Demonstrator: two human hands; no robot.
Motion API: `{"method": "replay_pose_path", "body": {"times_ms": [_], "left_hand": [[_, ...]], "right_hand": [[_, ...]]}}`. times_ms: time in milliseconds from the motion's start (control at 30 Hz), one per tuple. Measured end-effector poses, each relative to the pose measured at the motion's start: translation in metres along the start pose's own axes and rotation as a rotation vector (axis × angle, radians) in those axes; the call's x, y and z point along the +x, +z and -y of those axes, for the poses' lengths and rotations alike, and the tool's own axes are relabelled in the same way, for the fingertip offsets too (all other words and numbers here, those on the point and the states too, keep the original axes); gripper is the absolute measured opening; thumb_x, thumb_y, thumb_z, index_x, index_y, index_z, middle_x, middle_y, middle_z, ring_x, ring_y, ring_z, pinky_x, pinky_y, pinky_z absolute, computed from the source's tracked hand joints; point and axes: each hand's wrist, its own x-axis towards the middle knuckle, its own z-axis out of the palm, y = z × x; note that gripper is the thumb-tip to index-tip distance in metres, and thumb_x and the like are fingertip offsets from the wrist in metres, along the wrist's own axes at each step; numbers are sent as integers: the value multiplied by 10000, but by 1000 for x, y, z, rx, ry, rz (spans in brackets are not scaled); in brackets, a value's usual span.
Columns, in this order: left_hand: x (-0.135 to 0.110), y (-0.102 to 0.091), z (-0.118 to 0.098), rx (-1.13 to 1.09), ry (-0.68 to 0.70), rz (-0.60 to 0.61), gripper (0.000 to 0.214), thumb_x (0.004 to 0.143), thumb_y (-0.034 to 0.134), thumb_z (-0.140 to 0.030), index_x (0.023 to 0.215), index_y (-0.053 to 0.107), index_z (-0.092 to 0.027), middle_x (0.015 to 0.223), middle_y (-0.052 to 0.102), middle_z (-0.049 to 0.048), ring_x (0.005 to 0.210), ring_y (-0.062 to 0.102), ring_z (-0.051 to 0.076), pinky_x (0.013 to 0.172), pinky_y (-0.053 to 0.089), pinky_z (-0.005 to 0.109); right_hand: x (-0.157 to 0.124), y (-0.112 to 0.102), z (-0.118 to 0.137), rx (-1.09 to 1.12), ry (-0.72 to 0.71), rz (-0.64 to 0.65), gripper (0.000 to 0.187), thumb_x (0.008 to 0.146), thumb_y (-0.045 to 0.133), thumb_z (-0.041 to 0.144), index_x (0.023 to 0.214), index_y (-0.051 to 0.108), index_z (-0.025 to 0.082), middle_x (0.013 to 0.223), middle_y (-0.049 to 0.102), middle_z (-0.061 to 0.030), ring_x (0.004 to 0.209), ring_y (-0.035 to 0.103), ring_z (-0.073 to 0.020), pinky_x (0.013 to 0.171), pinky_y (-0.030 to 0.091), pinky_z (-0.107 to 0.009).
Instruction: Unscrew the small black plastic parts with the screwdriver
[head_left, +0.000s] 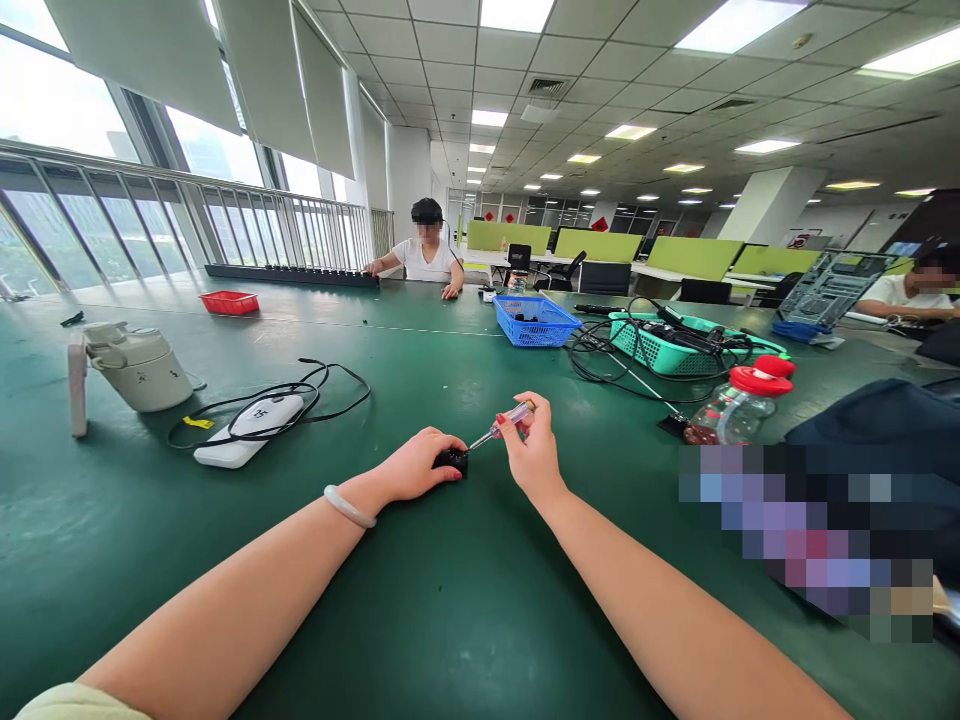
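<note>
On the green tabletop, my left hand (421,464) is closed around a small black part (453,460), pressing it against the surface. Its exact kind is too small to make out, and the fingers cover some of it. My right hand (534,450) grips a screwdriver (513,418) by its clear pinkish handle. The shaft slants down to the left, and its tip meets the top of the black part or sits just above it; I cannot tell which.
A white power bank (251,432) with a black cable and a pale jug (142,370) stand left. Beyond my hands are a red tray (229,302), a blue basket (535,324) and a green basket (645,345) of cables. A red-lidded jar (742,405) is right. A person (424,258) sits opposite.
</note>
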Motion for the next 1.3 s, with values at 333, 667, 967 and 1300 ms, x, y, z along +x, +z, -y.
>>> {"method": "replay_pose_path", "body": {"times_ms": [333,667,967,1300], "left_hand": [[0,0,1,-1,18,9,356,799,623,-340,1145,618,-255,1048,639,58,1088,537,235,962,452,355],[-2,-3,-3,-6,29,19,342,801,609,-325,1138,615,-267,1076,649,44,1104,526,240,970,441,365],[-3,-5,-6,-19,-17,27,373,794,614,-331,1162,616,-274,1083,637,57,1116,529,243,991,443,375],[-2,-5,-5,-17,-1,33,396,800,594,-348,1187,607,-266,1078,635,70,1113,513,252,995,440,406]], "right_hand": [[12,-3,-20,174,301,-118,454,744,659,496,1032,416,244,599,598,85,560,625,-149,685,496,-331],[13,-4,-33,319,468,-140,442,683,740,450,925,423,258,607,601,75,475,618,-150,525,577,-346],[13,-4,-30,352,556,-166,416,701,747,402,926,427,262,605,607,73,493,629,-157,556,595,-371],[9,-2,-10,152,208,-100,436,749,646,505,1001,406,243,603,609,84,540,624,-145,649,500,-316]]}}
